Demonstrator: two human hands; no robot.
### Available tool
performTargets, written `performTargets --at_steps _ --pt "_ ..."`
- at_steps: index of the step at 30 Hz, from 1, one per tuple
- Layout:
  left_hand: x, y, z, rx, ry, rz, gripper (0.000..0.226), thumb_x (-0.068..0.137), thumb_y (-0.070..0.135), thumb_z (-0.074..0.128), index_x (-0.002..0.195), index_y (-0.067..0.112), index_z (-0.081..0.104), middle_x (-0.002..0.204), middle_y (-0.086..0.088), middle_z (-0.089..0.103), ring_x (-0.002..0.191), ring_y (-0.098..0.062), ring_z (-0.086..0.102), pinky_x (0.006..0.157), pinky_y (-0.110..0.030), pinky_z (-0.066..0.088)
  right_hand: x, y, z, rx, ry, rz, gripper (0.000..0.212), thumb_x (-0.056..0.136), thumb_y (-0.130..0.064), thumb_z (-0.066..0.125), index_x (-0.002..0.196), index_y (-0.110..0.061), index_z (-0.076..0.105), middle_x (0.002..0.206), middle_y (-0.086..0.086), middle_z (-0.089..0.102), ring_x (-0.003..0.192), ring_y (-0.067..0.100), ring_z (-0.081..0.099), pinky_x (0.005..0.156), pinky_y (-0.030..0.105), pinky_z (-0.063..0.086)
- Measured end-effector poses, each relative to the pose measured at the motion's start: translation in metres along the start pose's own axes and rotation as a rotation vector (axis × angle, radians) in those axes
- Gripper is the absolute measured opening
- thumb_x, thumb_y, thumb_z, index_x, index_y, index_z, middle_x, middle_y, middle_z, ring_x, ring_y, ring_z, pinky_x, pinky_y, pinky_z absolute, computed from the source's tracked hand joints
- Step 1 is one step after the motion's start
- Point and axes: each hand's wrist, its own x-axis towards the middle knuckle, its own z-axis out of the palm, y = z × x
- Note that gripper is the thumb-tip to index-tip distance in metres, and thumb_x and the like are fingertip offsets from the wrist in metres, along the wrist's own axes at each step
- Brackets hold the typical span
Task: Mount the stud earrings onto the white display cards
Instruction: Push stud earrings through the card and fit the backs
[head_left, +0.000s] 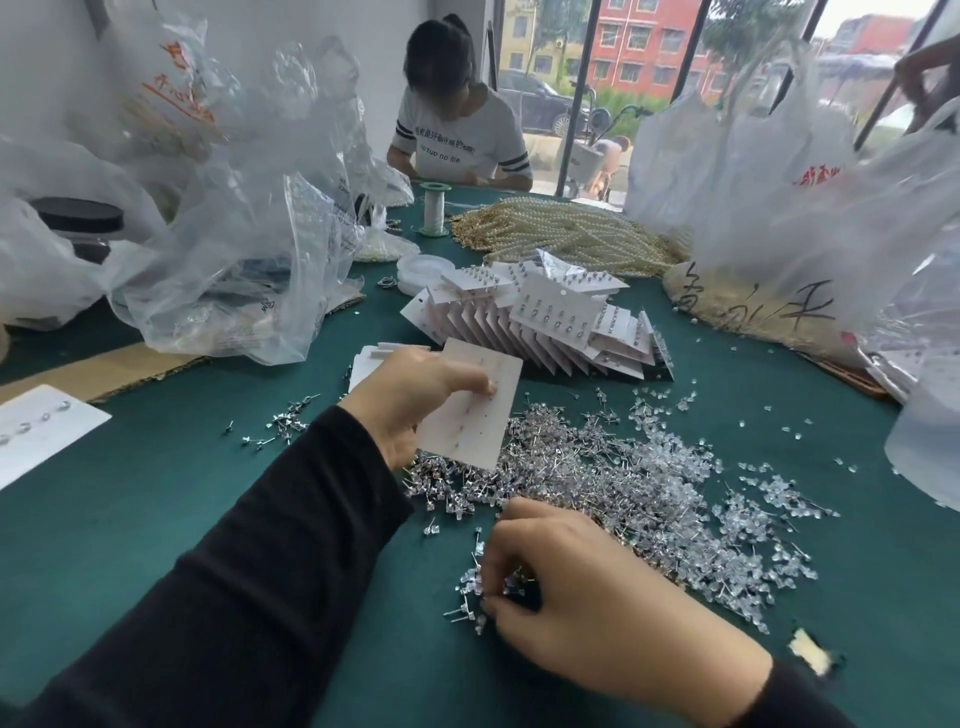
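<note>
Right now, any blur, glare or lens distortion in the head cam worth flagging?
Head view: strong wide-angle bowing at the edges; daylight from the window glares on the plastic bags. The right hand and the loose studs are soft, so single posts are hard to resolve. The card in the left hand reads clearly.

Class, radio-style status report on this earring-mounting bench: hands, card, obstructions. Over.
Left hand holding a white display card above the table. Right hand fingering loose stud earrings in the pile. Nothing in the way.
</note>
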Motion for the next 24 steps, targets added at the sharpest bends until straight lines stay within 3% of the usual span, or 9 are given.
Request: performTargets --at_steps 4,9,13,17,19,21,24 --pt "0.005 0.008 -0.002 0.064 -0.030 -0.022 0.008 0.074 -0.001 0.066 0.080 0.004 0.063 0.069 -0.007 0.067 0.054 -0.015 0.066 0.044 -0.023 0.049 -0.001 0.006 -0.012 0.162 0.031 0.054 0.009 0.079 -0.021 0.067 0.072 -0.024 0.061 0.075 -0.013 0.052 0.069 -0.002 0.048 0.062 0.010 0.035" --pt "0.007 0.009 -0.003 0.073 -0.079 -0.060 0.019 0.076 0.002 0.065 0.095 0.001 0.061 0.085 -0.012 0.068 0.075 -0.024 0.066 0.063 -0.033 0.053 -0.007 0.014 -0.014 0.265 0.042 0.088 0.013 0.078 -0.023 0.065 0.071 -0.031 0.059 0.069 -0.015 0.056 0.065 0.002 0.053 0.058 0.012 0.040" --pt "0.003 0.004 -0.011 -0.094 -0.067 -0.132 0.028 0.076 0.002 0.065 0.103 -0.001 0.060 0.095 -0.017 0.066 0.083 -0.029 0.064 0.076 -0.041 0.053 -0.009 0.017 -0.012 0.440 0.112 0.125 0.005 0.074 -0.023 0.060 0.075 -0.028 0.061 0.074 0.000 0.064 0.065 0.014 0.059 0.060 0.030 0.052" --pt "-0.001 -0.002 -0.006 -0.112 -0.026 -0.167 0.022 0.073 0.004 0.068 0.092 0.000 0.058 0.103 -0.021 0.065 0.096 -0.034 0.062 0.090 -0.047 0.048 -0.010 0.021 -0.015 0.452 0.245 0.152 0.026 0.077 -0.009 0.067 0.085 -0.033 0.068 0.082 -0.011 0.069 0.078 0.009 0.066 0.071 0.020 0.053" --pt "-0.002 -0.002 -0.002 -0.118 -0.022 -0.153 0.034 0.070 0.004 0.071 0.100 -0.003 0.056 0.109 -0.023 0.062 0.104 -0.036 0.059 0.096 -0.049 0.044 -0.008 0.023 -0.018 0.428 0.350 0.191 0.029 0.077 -0.001 0.069 0.079 -0.030 0.071 0.080 -0.011 0.070 0.076 0.009 0.066 0.068 0.019 0.052" --pt "-0.002 -0.003 0.000 -0.149 -0.019 -0.150 0.052 0.069 0.003 0.072 0.114 -0.009 0.050 0.109 -0.023 0.062 0.104 -0.034 0.059 0.094 -0.048 0.047 -0.006 0.023 -0.024 0.471 0.462 0.242 0.026 0.075 0.002 0.070 0.073 -0.024 0.072 0.073 -0.005 0.070 0.065 0.007 0.064 0.058 0.016 0.049" --pt "-0.002 -0.006 0.000 -0.172 -0.016 -0.123 0.019 0.071 -0.002 0.069 0.088 -0.002 0.061 0.080 -0.014 0.071 0.073 -0.024 0.068 0.064 -0.036 0.058 0.002 0.018 -0.035 0.547 0.633 0.285 0.021 0.072 0.000 0.072 0.069 -0.021 0.072 0.066 -0.001 0.070 0.054 0.007 0.062 0.051 0.015 0.047"
